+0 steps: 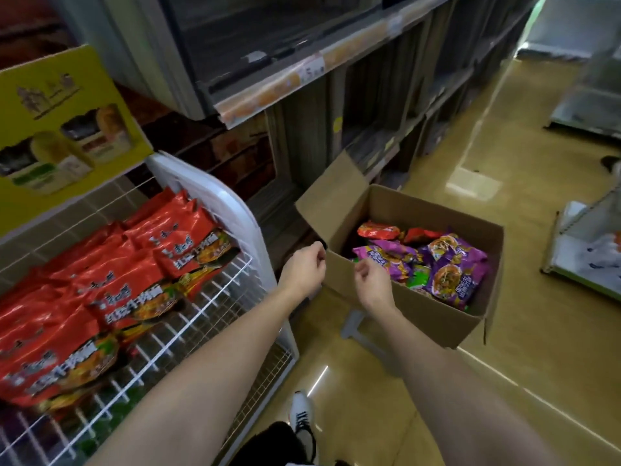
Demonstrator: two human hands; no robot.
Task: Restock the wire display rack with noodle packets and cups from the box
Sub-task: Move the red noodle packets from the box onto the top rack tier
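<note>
Honestly, both hands, left [304, 265] and right [373, 280], hang loosely curled and empty near the box's [420, 307] near edge, so a sloppy grab could spill purple packets [453, 264].

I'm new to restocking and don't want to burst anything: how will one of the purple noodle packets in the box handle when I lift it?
The purple packet looks like glossy film, so probably a bit slippery. It lies puffed and crinkled in the cardboard box, likely light, with brittle noodles inside; grip gently.
</note>
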